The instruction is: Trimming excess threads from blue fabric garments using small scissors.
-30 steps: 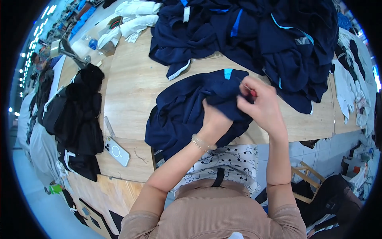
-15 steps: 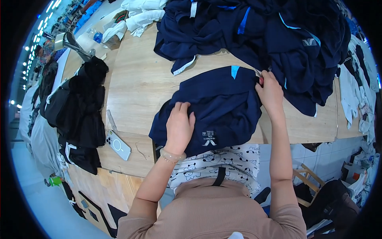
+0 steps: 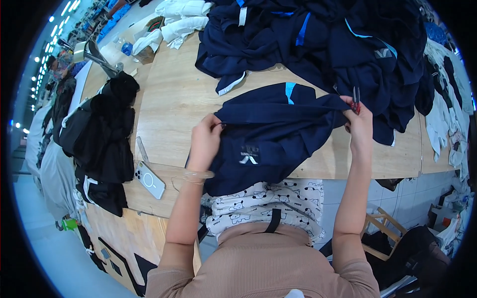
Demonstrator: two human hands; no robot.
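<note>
A navy blue garment with a light blue patch and a pale printed mark lies stretched across the table edge in front of me. My left hand pinches its fabric at the left side, fingers closed. At the right end my right hand grips the same garment and also holds red-handled scissors, blades pointing up and away. Between the two hands the cloth is pulled into long folds. Part of its near side hangs over the table edge by my patterned white apron.
A large heap of navy garments covers the far right of the table. Black garments are piled at the left, beside a phone and a clear ruler. White cloth lies far left. A wooden stool stands lower right.
My left hand has gone from lying on the garment to pinching its left side. My right hand has moved right and slightly nearer, drawing the cloth taut; the scissors now point up.
</note>
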